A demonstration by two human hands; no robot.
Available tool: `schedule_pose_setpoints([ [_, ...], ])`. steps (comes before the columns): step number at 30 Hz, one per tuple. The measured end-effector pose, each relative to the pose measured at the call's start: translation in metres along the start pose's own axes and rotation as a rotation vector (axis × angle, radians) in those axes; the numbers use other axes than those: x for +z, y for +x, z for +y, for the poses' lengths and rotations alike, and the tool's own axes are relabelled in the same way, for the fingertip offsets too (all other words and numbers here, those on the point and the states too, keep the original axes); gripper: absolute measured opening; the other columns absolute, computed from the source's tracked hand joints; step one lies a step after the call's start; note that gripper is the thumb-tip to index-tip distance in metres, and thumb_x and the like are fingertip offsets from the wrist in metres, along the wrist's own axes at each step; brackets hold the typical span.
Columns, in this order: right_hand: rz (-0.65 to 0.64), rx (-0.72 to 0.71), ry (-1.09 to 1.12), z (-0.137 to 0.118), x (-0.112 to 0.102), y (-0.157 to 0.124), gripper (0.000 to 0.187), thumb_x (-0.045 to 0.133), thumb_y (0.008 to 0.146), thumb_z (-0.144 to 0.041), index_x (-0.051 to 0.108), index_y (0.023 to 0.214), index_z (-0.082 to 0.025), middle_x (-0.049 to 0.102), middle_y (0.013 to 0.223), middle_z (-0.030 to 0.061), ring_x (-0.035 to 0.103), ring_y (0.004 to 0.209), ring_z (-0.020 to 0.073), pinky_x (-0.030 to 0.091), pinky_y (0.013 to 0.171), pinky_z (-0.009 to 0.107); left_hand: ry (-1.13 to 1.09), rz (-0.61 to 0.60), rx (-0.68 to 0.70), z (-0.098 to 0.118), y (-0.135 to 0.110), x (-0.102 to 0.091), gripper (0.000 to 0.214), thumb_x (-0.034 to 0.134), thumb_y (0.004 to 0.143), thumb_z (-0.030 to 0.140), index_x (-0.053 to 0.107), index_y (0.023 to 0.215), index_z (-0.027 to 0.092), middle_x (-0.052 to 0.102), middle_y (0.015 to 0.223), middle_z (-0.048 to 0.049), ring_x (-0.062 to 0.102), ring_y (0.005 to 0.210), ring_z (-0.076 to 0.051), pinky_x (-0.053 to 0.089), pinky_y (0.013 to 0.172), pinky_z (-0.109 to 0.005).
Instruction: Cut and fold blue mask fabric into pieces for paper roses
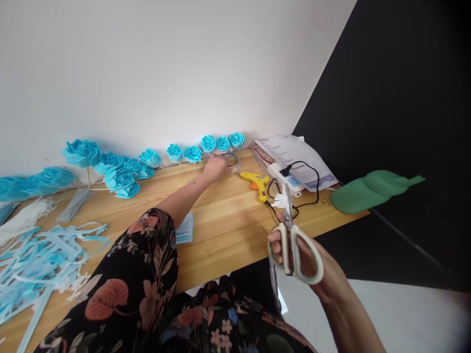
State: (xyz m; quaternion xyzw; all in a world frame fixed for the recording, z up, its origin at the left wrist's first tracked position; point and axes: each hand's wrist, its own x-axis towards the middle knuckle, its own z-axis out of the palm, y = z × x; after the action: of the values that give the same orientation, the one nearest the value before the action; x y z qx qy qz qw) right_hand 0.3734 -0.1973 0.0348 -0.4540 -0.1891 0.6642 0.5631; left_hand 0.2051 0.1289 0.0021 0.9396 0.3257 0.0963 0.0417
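My left hand (214, 168) reaches across the wooden table (221, 225) to its far edge and closes on a roll of clear tape (233, 160), just below a row of blue paper roses (208, 144). My right hand (294, 257) is off the table's front edge, its fingers through the pale green handles of a pair of scissors (290, 235). The blades point away from me and a small scrap of white paper (280, 200) sits at them.
A yellow glue gun (257, 182) lies beside a white power strip (289, 179) with a black cable. Printed papers (294, 153) and a green foam piece (368, 190) lie at the right. More blue roses on sticks (110, 169) and blue paper strips (40, 260) fill the left.
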Motion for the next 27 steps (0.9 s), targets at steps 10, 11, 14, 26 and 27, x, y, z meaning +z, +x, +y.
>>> schedule_pose_setpoints([
  [10,0.018,-0.025,-0.114,0.003,0.019,-0.002,0.056,0.068,0.087,-0.045,0.057,0.138,-0.026,0.074,0.109,0.0106,0.064,0.084,0.0213,0.053,0.069,0.032,0.101,-0.013,0.022,0.011,0.013,0.002,0.026,0.048,0.087,0.013,0.073,0.092,0.014,0.075,0.098,-0.0147,0.066,0.092,-0.024,0.042,0.083,-0.034],
  [11,0.001,-0.027,-0.125,0.004,0.019,-0.004,0.058,0.067,0.086,-0.05,0.058,0.137,-0.026,0.073,0.111,0.0111,0.065,0.087,0.0225,0.054,0.071,0.033,0.091,-0.012,0.022,0.012,0.013,0.001,0.026,0.048,0.087,0.014,0.073,0.094,0.014,0.075,0.099,-0.0147,0.066,0.091,-0.024,0.042,0.082,-0.034],
  [14,-0.097,-0.066,-0.122,0.008,0.019,-0.009,0.078,0.064,0.074,-0.076,0.061,0.133,-0.025,0.072,0.111,0.0124,0.063,0.087,0.0245,0.054,0.07,0.035,0.029,0.003,-0.002,0.012,0.009,-0.006,0.027,0.049,0.09,0.02,0.074,0.097,0.014,0.075,0.099,-0.0142,0.066,0.089,-0.024,0.044,0.08,-0.033],
  [26,-0.211,0.129,-0.255,0.024,0.045,0.003,0.055,0.071,0.081,-0.045,0.06,0.131,-0.023,0.074,0.097,0.0111,0.068,0.07,0.0213,0.053,0.058,0.031,-0.441,0.209,-0.157,0.02,-0.133,-0.077,0.031,0.056,0.093,0.028,0.072,0.117,0.016,0.074,0.113,-0.0064,0.068,0.102,-0.021,0.05,0.093,-0.034],
  [27,-0.233,0.149,-0.288,0.025,0.049,0.005,0.052,0.072,0.081,-0.045,0.063,0.126,-0.022,0.075,0.096,0.0113,0.069,0.07,0.0218,0.054,0.059,0.032,-0.473,0.223,-0.191,0.018,-0.148,-0.078,0.03,0.056,0.093,0.029,0.072,0.115,0.015,0.075,0.113,-0.0066,0.068,0.104,-0.022,0.05,0.095,-0.035],
])
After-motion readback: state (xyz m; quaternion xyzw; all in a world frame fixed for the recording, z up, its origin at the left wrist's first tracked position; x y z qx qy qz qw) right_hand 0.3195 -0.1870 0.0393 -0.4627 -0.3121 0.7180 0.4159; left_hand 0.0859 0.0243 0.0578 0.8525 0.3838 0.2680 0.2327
